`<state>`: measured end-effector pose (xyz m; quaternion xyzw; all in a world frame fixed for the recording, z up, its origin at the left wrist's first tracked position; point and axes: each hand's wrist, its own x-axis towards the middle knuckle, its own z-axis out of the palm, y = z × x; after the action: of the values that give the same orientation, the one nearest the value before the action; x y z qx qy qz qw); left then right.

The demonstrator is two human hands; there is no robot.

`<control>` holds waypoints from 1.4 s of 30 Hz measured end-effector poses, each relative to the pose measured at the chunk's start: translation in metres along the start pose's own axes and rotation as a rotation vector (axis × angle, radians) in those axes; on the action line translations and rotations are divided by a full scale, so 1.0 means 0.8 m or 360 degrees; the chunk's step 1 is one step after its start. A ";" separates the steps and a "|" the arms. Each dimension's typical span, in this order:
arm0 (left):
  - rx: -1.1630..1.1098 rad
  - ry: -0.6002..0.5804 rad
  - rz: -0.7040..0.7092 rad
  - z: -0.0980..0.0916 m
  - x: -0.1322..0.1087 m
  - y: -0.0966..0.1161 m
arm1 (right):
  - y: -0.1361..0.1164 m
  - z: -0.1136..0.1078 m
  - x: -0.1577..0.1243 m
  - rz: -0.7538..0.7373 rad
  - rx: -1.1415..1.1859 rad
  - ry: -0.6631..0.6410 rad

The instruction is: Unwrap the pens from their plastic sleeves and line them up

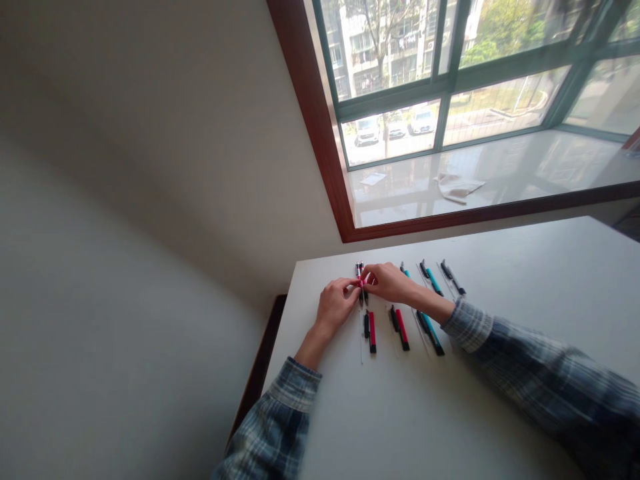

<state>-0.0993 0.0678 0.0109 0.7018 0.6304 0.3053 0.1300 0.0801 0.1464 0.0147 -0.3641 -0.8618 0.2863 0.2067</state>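
Both hands meet over a pair of dark pens lying side by side near the table's far left corner. A bright pink-red part shows at their middle, partly covered by fingertips. My left hand is closed in a pinch on the pens from the left. From the right, my right hand pinches them too, thumb and forefinger bent together. Just below lie a red pen barrel, a black clip piece and a thin pen refill. Exactly what the fingertips grip is small and partly hidden.
Right of these lie another red barrel, teal barrels partly under my right forearm, and a grey-black pen part. The white table meets a wall on the left. A cloth rests on the window sill.
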 end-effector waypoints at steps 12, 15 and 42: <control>-0.0004 -0.0002 -0.0009 0.000 0.000 -0.002 | -0.009 -0.008 -0.001 0.0014 -0.0001 -0.0041; -0.0005 -0.0006 -0.0007 0.000 0.000 0.000 | -0.009 -0.008 -0.001 0.0025 -0.0008 -0.0029; 0.0015 0.0229 -0.0099 -0.006 0.008 -0.006 | -0.038 -0.041 -0.009 -0.0444 -0.0260 -0.0414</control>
<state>-0.1062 0.0740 0.0134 0.6588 0.6610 0.3477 0.0905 0.0879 0.1350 0.0579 -0.2166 -0.9437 0.2287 0.1013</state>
